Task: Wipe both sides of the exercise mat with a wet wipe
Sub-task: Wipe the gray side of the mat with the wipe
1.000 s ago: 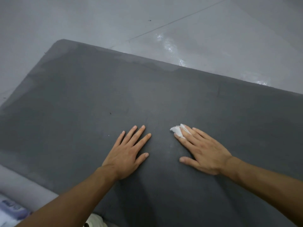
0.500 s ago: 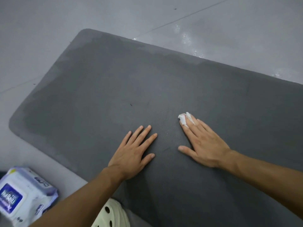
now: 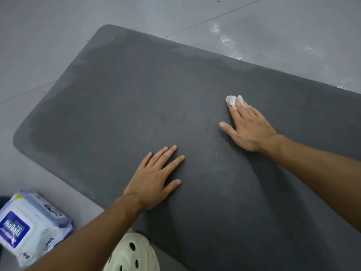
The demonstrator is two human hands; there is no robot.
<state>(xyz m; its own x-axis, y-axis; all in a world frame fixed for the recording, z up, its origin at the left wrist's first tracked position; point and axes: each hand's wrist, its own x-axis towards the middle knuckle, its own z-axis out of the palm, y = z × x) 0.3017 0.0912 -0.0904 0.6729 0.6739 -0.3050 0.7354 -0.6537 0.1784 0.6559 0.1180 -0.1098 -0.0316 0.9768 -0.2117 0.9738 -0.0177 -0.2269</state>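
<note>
A dark grey exercise mat (image 3: 121, 98) lies flat on a pale tiled floor, its rounded end at the left. My left hand (image 3: 154, 178) rests palm down on the mat near its front edge, fingers straight and spread. My right hand (image 3: 248, 128) lies farther out on the mat, its straight fingers pressing a crumpled white wet wipe (image 3: 233, 100) against the surface. Most of the wipe is hidden under the fingertips. Damp, darker patches show along the mat's far edge and left end.
A pack of wet wipes (image 3: 29, 225) lies on the floor at the lower left, beside the mat's front edge. A pale perforated clog (image 3: 132, 253) shows at the bottom centre. Wet streaks (image 3: 226, 40) glisten on the floor beyond the mat.
My right hand has slid the wipe away from me, toward the mat's far edge. The left hand stays planted. The view has shifted, bringing in the wipes pack and the clog.
</note>
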